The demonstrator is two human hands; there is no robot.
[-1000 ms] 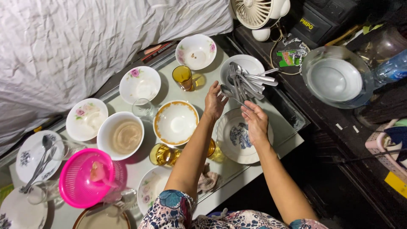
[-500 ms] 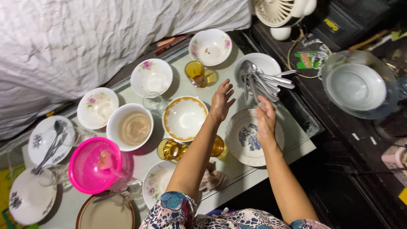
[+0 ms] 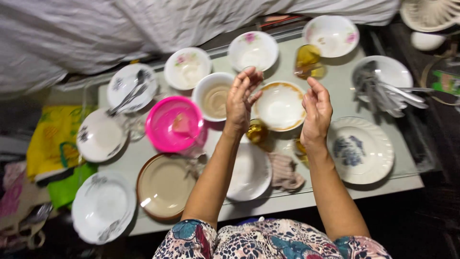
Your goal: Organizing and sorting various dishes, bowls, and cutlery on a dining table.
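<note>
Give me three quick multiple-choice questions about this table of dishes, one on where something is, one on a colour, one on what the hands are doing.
1. Where is the pile of spoons?
A. on a white plate at the far right
B. in the strainer
C. on the brown plate

2. What colour is the plastic strainer?
A. green
B. pink
C. blue

3. What do the left hand and right hand hold?
A. a glass
B. a cloth
C. nothing

Answers: 1 A, the cutlery lies on that plate. 2 B, it is bright pink. 3 C, both hands are raised, open and empty.
</note>
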